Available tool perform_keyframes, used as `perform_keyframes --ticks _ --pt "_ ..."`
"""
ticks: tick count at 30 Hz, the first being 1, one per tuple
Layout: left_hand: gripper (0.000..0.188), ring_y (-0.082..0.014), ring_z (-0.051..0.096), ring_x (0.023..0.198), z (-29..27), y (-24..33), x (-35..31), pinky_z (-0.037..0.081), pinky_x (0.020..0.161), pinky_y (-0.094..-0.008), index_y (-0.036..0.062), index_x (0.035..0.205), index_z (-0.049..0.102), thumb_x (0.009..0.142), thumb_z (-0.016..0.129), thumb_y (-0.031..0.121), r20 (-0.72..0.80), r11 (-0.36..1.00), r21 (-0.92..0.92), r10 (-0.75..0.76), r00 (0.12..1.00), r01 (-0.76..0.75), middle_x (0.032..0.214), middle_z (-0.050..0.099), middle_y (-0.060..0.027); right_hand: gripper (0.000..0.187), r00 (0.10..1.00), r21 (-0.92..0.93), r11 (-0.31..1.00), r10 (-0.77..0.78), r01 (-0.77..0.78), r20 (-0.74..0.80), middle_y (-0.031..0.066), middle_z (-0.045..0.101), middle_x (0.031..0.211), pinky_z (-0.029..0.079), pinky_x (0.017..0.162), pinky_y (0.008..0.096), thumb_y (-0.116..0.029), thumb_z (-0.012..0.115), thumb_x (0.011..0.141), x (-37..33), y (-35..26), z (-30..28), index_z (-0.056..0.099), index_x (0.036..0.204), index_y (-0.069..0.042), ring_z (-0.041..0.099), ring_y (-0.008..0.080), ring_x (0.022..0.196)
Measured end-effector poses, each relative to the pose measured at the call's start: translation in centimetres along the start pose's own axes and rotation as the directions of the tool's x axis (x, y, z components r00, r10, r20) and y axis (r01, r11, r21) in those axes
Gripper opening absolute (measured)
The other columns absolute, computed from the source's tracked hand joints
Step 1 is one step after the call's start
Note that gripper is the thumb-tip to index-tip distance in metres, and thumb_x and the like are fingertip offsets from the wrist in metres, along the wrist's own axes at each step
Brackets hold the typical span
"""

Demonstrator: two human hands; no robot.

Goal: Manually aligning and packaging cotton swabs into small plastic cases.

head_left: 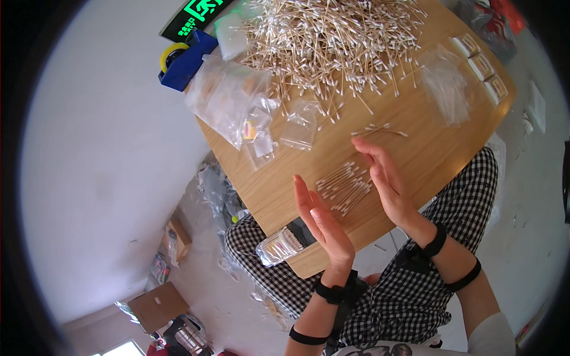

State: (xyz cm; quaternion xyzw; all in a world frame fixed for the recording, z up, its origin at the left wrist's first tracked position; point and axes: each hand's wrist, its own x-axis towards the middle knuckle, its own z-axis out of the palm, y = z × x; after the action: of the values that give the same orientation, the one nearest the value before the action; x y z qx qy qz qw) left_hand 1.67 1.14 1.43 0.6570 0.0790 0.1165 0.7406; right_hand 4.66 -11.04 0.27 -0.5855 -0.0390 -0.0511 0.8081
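The person sits at a wooden table (409, 154) with both hands raised above it, palms facing each other. The left hand (320, 222) is flat and open, fingers straight, holding nothing. The right hand (383, 175) is open too, also empty. Between the two hands, on the table, lies a small bundle of cotton swabs (344, 187), lined up side by side. Just left of the left hand, on the person's lap, lies a filled clear bag of swabs (278, 245). Beyond the right fingertips are a few loose swabs (380, 129). Farther away, to the left, lie empty clear plastic bags (237, 101); one small bag has a yellow and pink label (250, 128). Behind them is the big heap of swabs (332, 35). Far right, three small packs (482, 66) stand in a row. At the far left corner sits a blue box (185, 62) with a yellow ring (172, 52), and a dark sign with green characters (199, 15).
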Motion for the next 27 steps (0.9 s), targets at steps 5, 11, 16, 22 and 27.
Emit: perform_keyframes --ticks 5,11,16,22,27 --pt "0.067 -0.0260 0.013 0.149 -0.1 0.1 2.0 0.011 0.121 -0.0428 0.0033 0.152 0.018 0.104 0.029 0.048 0.031 1.000 -0.003 -0.013 0.999 0.013 0.160 0.016 -0.0157 0.046 0.991 -0.126 0.991 0.053 -0.038 0.126 0.0143 0.043 0.143 0.026 0.114 0.0355 -0.032 0.040 0.105 2.0 -0.4 -0.2 0.040 0.138 0.001 0.036 0.0222 0.138" --pt "0.067 -0.0263 0.015 0.148 -0.5 0.2 0.4 0.011 0.121 -0.0422 0.0036 0.152 0.019 0.104 0.028 0.049 0.047 0.998 -0.051 -0.037 0.998 0.040 0.159 0.017 -0.0154 0.053 0.994 -0.011 0.998 0.062 -0.061 0.096 0.0136 0.045 0.141 0.027 0.113 0.0342 -0.039 0.036 0.105 0.5 -0.4 -0.4 0.040 0.139 0.001 0.037 0.0212 0.136" --pt "0.068 -0.0255 0.012 0.149 0.7 0.3 0.0 0.009 0.121 -0.0410 0.0037 0.152 0.019 0.104 0.029 0.050 0.004 0.999 -0.039 -0.022 1.000 0.022 0.160 0.017 -0.0147 0.061 0.990 -0.064 0.996 0.063 -0.056 0.124 0.0160 0.040 0.146 0.022 0.117 0.0377 -0.047 0.035 0.103 -0.1 -0.2 0.5 0.037 0.141 0.002 0.032 0.0239 0.140" --pt "0.067 -0.0247 0.011 0.149 1.1 0.0 0.3 0.007 0.121 -0.0399 0.0039 0.153 0.018 0.104 0.029 0.049 -0.043 0.994 -0.110 -0.017 0.999 0.012 0.160 0.017 -0.0139 0.055 1.000 0.014 1.000 -0.010 0.010 -0.004 0.0160 0.040 0.145 0.022 0.117 0.0366 -0.039 0.036 0.105 -0.3 0.6 0.7 0.037 0.140 0.003 0.032 0.0235 0.140" --pt "0.067 -0.0242 0.010 0.149 1.3 -0.2 0.2 0.006 0.121 -0.0396 0.0036 0.153 0.017 0.104 0.029 0.048 0.013 0.996 -0.087 -0.008 1.000 0.009 0.161 0.014 -0.0138 0.056 0.997 -0.034 0.999 0.020 -0.017 0.070 0.0159 0.039 0.146 0.021 0.116 0.0353 -0.042 0.033 0.105 -0.4 0.3 1.3 0.037 0.140 0.002 0.031 0.0230 0.140"
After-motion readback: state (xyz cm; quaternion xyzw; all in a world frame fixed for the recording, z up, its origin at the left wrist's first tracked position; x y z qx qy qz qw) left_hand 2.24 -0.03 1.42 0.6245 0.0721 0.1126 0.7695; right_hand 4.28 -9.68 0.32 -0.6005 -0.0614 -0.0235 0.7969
